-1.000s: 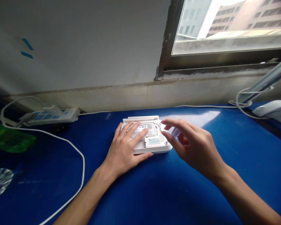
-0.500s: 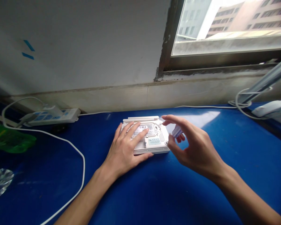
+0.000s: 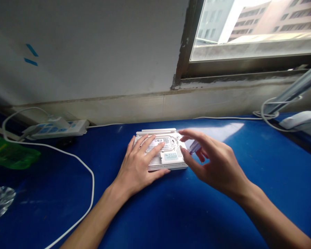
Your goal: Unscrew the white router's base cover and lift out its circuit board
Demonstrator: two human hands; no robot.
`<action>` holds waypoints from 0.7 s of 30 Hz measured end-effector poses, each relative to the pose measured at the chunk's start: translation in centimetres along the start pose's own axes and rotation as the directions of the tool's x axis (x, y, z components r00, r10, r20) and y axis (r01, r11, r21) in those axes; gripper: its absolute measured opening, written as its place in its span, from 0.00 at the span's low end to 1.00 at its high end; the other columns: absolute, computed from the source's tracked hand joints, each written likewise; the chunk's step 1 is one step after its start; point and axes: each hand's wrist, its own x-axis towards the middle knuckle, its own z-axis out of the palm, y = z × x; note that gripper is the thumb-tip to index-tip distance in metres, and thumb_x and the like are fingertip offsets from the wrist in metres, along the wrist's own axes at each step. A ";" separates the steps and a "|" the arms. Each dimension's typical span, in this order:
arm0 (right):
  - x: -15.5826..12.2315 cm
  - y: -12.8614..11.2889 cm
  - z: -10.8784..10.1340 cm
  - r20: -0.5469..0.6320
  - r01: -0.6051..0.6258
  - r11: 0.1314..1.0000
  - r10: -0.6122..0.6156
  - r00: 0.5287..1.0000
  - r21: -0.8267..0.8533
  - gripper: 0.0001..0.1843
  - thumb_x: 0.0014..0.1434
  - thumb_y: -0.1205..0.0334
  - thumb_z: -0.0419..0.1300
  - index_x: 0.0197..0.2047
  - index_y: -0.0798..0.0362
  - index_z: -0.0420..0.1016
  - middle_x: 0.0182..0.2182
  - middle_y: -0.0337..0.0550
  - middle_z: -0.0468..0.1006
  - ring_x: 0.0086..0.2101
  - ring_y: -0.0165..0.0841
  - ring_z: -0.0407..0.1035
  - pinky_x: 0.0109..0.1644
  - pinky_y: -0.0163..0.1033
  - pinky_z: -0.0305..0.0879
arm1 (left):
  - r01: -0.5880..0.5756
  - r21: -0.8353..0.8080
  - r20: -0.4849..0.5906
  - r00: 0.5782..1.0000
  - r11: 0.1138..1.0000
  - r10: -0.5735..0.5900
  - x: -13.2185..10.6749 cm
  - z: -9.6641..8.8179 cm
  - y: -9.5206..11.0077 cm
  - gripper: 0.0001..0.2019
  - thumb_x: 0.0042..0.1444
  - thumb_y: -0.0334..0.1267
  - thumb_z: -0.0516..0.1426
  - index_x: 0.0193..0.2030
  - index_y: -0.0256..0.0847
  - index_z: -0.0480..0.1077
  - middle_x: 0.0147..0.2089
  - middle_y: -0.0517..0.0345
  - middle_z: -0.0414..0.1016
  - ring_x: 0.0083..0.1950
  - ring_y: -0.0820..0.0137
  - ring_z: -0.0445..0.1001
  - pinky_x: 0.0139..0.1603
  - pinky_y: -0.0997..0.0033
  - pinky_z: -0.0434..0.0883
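A white router lies on the blue tabletop with its vented, labelled underside up and its antennas folded along the far side. My left hand rests on the router's left part, fingers spread flat and thumb along the near edge. At the right end of the router is my right hand, its thumb and index finger apart over that end. Its other fingers curl around a small pale, bluish-white piece, mostly hidden, of a kind I cannot make out.
On the left a power strip with a plugged-in adapter stands by the wall, and a white cable loops across the table. A green bottle and clear plastic lie at far left. A metal pole with wound cable stands at right.
My right thumb has moved slightly left and up, over the router's right end. The pale piece has shifted a little left with the hand. My left hand and the router stay still.
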 end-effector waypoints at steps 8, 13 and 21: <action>0.1 0.0 0.0 0.017 -0.024 0.999 0.023 1.000 0.046 0.29 0.65 0.71 0.59 0.68 0.49 0.66 0.48 0.47 0.82 0.34 0.32 0.78 0.39 0.38 0.77 | 0.002 -0.016 -0.002 1.000 1.000 -0.002 0.0 -0.1 0.0 0.39 0.61 0.61 0.66 0.75 0.52 0.66 0.79 0.48 0.62 0.78 0.44 0.59 0.79 0.30 0.50; 0.0 0.2 0.1 -0.006 -0.016 1.000 0.016 1.000 0.014 0.20 0.69 0.67 0.63 0.63 0.48 0.71 0.44 0.43 0.83 0.37 0.32 0.79 0.42 0.37 0.77 | 0.005 -0.026 -0.005 1.000 1.000 -0.005 0.0 -0.1 0.0 0.38 0.61 0.60 0.66 0.75 0.53 0.65 0.79 0.48 0.62 0.78 0.44 0.59 0.79 0.30 0.50; 0.0 -0.2 -0.1 0.032 0.012 0.999 -0.014 0.999 0.049 0.29 0.66 0.72 0.59 0.68 0.50 0.66 0.49 0.48 0.82 0.40 0.35 0.79 0.42 0.39 0.77 | 0.004 -0.016 -0.003 1.000 1.000 -0.004 0.0 -0.1 0.1 0.39 0.61 0.61 0.66 0.75 0.53 0.65 0.79 0.49 0.62 0.78 0.44 0.59 0.79 0.31 0.50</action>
